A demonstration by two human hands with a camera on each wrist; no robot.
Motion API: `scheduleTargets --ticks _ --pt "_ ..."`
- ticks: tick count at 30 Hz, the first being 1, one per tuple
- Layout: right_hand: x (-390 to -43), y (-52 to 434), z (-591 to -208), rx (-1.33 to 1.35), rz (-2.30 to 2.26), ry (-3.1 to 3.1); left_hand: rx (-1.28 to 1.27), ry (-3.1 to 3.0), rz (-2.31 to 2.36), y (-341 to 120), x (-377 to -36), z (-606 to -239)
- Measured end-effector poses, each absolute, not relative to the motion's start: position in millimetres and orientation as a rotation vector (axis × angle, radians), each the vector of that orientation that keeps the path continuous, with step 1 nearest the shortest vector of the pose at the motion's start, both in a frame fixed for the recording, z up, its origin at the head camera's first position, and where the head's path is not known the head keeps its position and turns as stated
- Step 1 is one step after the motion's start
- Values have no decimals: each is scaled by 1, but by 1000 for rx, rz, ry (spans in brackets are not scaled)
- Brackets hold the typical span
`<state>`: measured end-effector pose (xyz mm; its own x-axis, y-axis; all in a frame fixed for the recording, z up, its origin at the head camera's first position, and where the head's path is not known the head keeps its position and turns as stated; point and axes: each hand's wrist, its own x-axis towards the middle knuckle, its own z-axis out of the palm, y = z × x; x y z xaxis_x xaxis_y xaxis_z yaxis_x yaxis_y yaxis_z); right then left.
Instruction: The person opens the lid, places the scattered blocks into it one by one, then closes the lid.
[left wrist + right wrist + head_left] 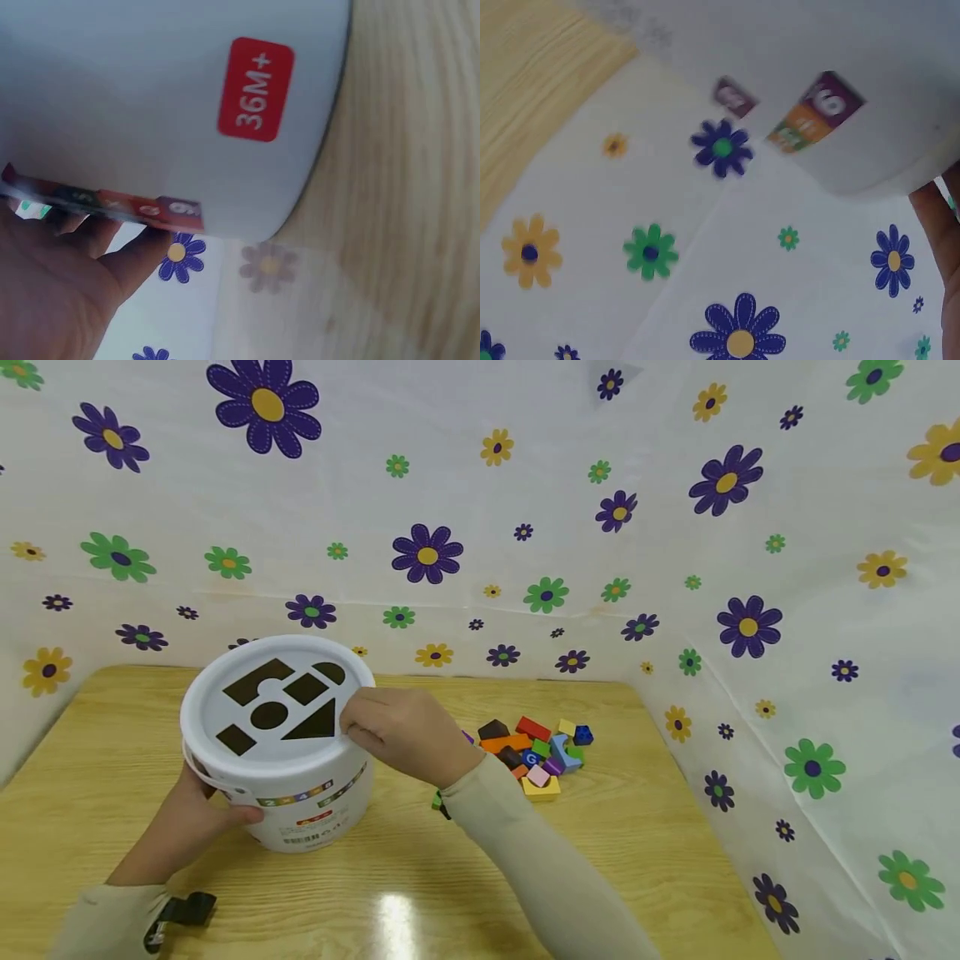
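Note:
A white plastic bucket (330, 806) stands at the left of the table, with a white lid (302, 712) on top. Cut-outs in the lid include a circle, a triangle and an arch. My left hand (187, 827) grips the bucket's near left side, thumb across the front and fingers round the wall, as the left wrist view also shows. At the lid's right edge, my right hand (405, 731) pinches the rim with curled fingers. Its fingers (939, 232) lie against the rim in the right wrist view. A thin white handle (201, 768) hangs along the bucket's left side.
Right of the bucket lies a loose pile of coloured toy blocks (536, 752), partly behind my right forearm. A wooden table (600, 877) carries everything. Flower-printed white sheeting (465, 485) rises behind and to the right.

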<state>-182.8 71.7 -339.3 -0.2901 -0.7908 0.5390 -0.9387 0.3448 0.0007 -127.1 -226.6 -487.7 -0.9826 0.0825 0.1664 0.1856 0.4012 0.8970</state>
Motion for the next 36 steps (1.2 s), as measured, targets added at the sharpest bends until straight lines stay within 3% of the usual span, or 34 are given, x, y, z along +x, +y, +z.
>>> scheduleTargets --ticks 9,36 --pt "-175 68 -334 1680 367 -2234 -244 -2580 -1671 -224 -126 -483" --pt "-167 54 -335 1611 158 -2097 -200 -2547 -1734 -230 -128 -482"
